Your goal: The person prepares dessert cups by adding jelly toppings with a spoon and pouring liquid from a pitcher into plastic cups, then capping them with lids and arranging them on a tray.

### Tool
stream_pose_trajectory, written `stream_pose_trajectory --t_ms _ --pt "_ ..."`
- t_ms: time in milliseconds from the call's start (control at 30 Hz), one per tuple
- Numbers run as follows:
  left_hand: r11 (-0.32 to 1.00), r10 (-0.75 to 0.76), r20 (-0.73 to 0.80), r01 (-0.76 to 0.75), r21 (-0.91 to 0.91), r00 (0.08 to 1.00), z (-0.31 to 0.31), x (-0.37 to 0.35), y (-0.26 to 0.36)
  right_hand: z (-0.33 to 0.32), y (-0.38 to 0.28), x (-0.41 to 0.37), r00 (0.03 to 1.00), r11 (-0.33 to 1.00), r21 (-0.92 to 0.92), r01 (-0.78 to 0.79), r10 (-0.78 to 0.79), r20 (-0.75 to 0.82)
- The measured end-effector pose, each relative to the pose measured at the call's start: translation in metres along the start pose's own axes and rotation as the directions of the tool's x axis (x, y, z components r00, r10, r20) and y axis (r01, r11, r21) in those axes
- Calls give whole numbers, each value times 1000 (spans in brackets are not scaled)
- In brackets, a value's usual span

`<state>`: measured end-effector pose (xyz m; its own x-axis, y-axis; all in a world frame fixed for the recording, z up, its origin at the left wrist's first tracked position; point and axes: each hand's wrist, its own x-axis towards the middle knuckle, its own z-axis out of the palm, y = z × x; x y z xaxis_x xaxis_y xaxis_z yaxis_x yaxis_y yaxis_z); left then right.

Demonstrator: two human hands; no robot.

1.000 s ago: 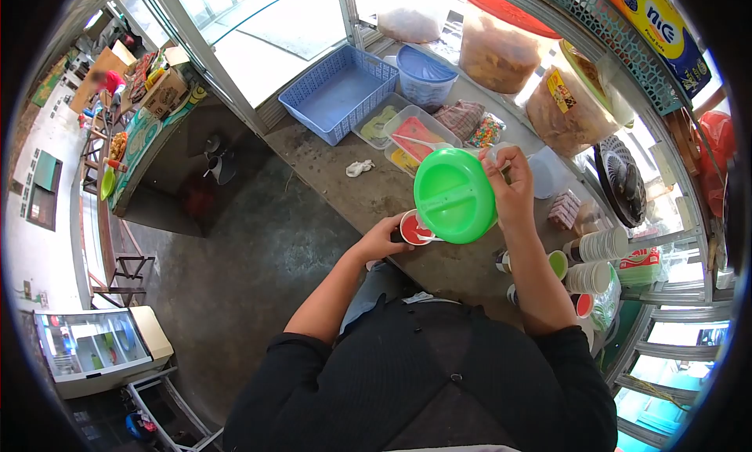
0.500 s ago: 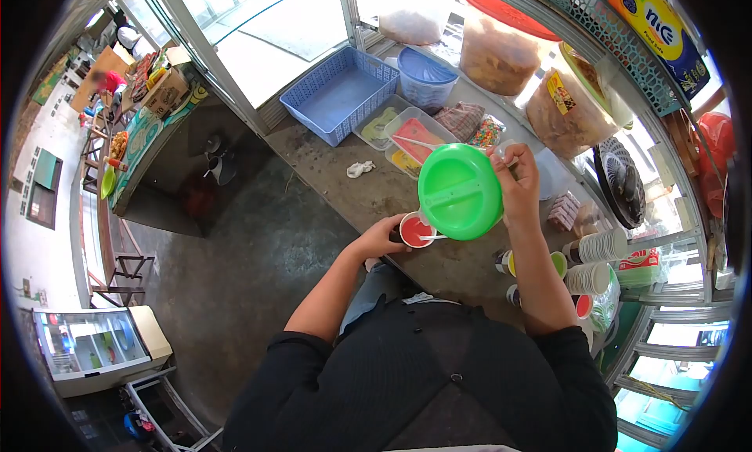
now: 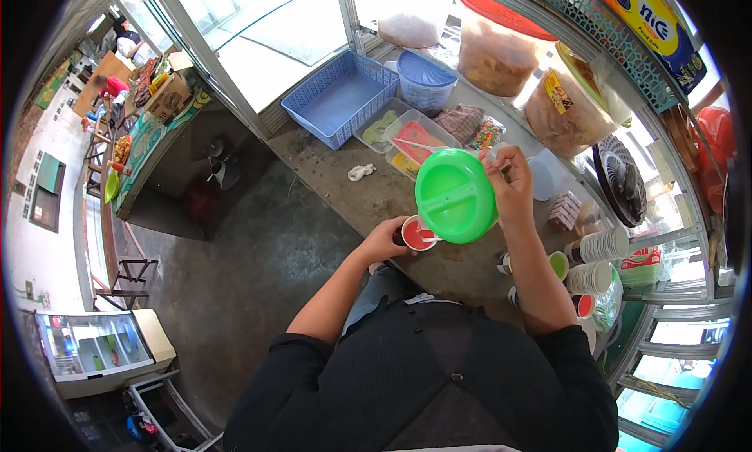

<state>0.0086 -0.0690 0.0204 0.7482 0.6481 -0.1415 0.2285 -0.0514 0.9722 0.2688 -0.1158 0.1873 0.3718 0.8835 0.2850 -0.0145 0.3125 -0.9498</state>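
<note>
My left hand (image 3: 384, 242) is wrapped round the side of a paper cup (image 3: 421, 234) that has red contents and a white spoon (image 3: 432, 239) sticking out of it. My right hand (image 3: 513, 187) grips the handle of a pitcher with a bright green lid (image 3: 457, 195). The pitcher is tilted towards the cup, its clear spout right at the cup's rim. Its lid faces me and hides most of its body. Both hands are over the worn counter (image 3: 329, 184).
Behind the pitcher are a blue basket (image 3: 337, 92), a lidded blue tub (image 3: 427, 80) and open plastic boxes (image 3: 419, 131). Large jars (image 3: 501, 52) line the glass at the back. Stacked paper cups (image 3: 599, 247) lie at right. A person in red (image 3: 116, 86) is far left.
My right hand and the pitcher have shifted slightly left and down. My left hand still holds the cup, almost in the same place.
</note>
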Motion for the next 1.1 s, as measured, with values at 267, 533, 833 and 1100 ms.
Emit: stream_pose_trajectory --t_ms 267,533,833,1100 --pt "997 65 33 -67 43 997 1 -1 10 -9 2 4 999 1000 12 -16 16 -35" --pt "991 121 -13 -120 64 993 4 -1 14 -3 1 0 1000 1000 -2 9 -9 13" --pt "984 133 -31 -128 126 991 6 1 10 -2 2 1 1000 1000 -4 11 -11 3" --pt "967 163 -35 -153 204 986 6 0 16 -14 3 6 998 1000 8 2 -1 -64"
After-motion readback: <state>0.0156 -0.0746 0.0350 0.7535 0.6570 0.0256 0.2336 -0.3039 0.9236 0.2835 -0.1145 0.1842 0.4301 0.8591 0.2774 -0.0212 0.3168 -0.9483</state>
